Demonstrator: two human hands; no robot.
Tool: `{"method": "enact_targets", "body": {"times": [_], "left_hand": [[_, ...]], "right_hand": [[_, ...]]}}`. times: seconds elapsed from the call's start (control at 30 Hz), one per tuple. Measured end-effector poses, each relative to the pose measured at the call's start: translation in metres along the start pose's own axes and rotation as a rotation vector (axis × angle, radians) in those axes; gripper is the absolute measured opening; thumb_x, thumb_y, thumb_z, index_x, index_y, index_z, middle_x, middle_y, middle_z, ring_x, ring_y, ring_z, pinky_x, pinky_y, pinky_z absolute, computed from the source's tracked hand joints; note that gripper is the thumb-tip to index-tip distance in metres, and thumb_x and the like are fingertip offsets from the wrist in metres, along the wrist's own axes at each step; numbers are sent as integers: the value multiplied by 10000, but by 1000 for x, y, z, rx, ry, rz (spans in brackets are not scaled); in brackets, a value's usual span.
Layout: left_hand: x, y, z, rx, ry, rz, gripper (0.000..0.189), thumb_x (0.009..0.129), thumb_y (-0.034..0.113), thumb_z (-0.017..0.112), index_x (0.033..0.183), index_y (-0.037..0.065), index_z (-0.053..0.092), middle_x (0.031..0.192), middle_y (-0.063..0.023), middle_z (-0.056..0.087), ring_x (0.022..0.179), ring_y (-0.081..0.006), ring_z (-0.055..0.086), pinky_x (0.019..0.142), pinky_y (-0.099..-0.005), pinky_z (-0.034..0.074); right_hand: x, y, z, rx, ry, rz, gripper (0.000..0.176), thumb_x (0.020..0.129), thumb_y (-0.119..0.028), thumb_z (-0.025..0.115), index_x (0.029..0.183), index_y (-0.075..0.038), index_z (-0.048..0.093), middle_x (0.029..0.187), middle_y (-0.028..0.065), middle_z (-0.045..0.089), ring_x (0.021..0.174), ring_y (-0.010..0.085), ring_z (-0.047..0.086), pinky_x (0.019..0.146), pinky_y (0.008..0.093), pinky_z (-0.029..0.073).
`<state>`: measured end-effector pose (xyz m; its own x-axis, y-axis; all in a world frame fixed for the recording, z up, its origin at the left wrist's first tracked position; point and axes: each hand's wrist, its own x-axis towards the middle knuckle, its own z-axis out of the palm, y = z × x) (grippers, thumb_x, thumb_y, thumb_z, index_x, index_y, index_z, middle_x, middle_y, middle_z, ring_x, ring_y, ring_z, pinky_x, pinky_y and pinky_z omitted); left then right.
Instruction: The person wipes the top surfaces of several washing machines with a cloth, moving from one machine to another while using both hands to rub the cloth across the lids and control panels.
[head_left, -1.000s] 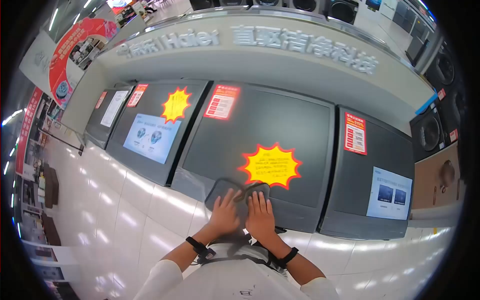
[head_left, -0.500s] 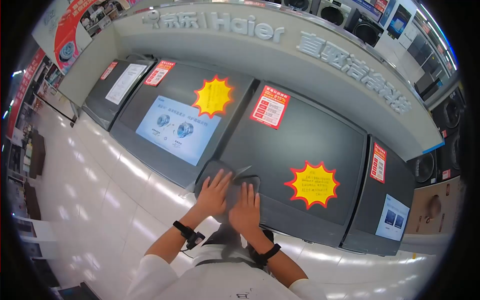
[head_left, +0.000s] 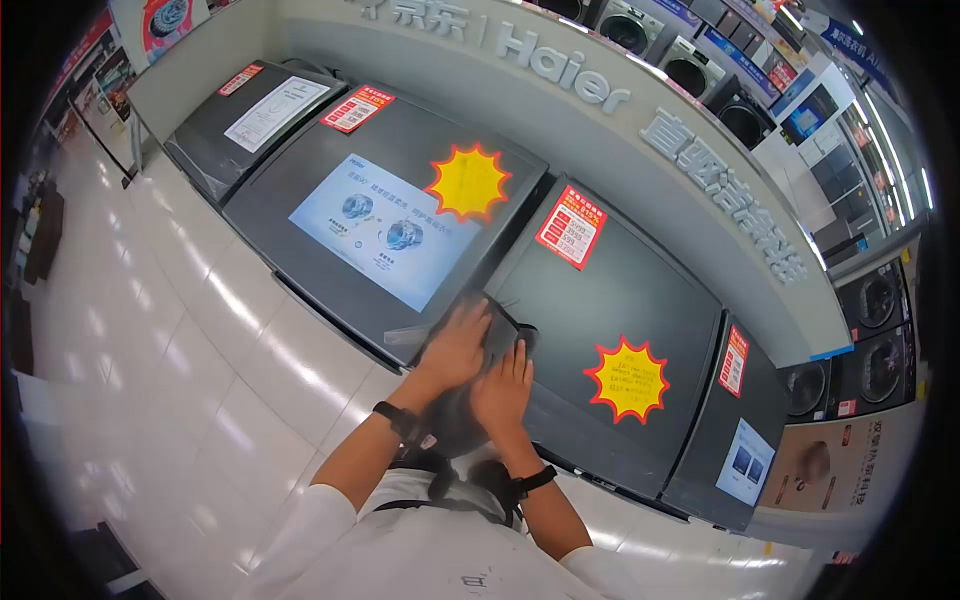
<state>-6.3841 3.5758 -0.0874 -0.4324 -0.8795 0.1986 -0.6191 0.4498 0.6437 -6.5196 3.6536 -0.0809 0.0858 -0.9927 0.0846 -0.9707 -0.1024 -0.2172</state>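
Note:
My left hand (head_left: 457, 348) lies with stretched fingers on a dark, soft-looking thing (head_left: 510, 328) whose kind I cannot make out. Beside it on the right, my right hand (head_left: 503, 388) has its fingers extended and resting against the same dark thing. It sits at the front edge of the grey appliance tops, near the gap between two of them, and is partly hidden by my hands and blurred. A clear plastic flap (head_left: 405, 336) shows left of my left hand. Both wrists wear black bands.
The left grey top (head_left: 290, 215) bears a blue-white information sheet (head_left: 385, 232) and a yellow starburst card (head_left: 470, 182). On the right top (head_left: 640, 290) are a red price card (head_left: 571, 227) and another starburst card (head_left: 628, 381). Behind rises a lettered panel (head_left: 480, 75); glossy floor (head_left: 210, 360) lies left.
The view has shifted and turned. The dark thing under my hands has changed shape, looking bunched and darker now. My left hand has moved slightly up relative to my right.

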Motion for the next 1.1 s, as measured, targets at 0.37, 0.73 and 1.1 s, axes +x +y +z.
{"method": "enact_targets", "body": {"times": [0.37,0.73,1.1], "left_hand": [[-126,23,14,124,181,-77,612,835,57,616,1429,7,479,1507,-272,416,1442,-480,344,1143,-568,353],[-196,-21,104,-503,67,-934,294,916,186,619,1120,-20,664,897,-247,715,902,-393,720,797,-423,554],[-193,74,6,-261,505,-680,313,897,27,601,1207,-18,602,1114,-255,661,1016,-423,654,867,-457,511]], "right_hand": [[-67,38,-24,13,-28,-61,646,874,-231,620,1449,31,482,1568,232,410,1489,415,328,1174,583,292],[-54,10,-13,-10,7,-365,708,793,-182,705,1441,3,488,1552,200,434,1437,395,410,1114,560,380],[-57,49,-32,180,-58,-518,550,863,-131,675,1388,-14,556,1517,158,477,1409,361,431,1082,496,409]]}}
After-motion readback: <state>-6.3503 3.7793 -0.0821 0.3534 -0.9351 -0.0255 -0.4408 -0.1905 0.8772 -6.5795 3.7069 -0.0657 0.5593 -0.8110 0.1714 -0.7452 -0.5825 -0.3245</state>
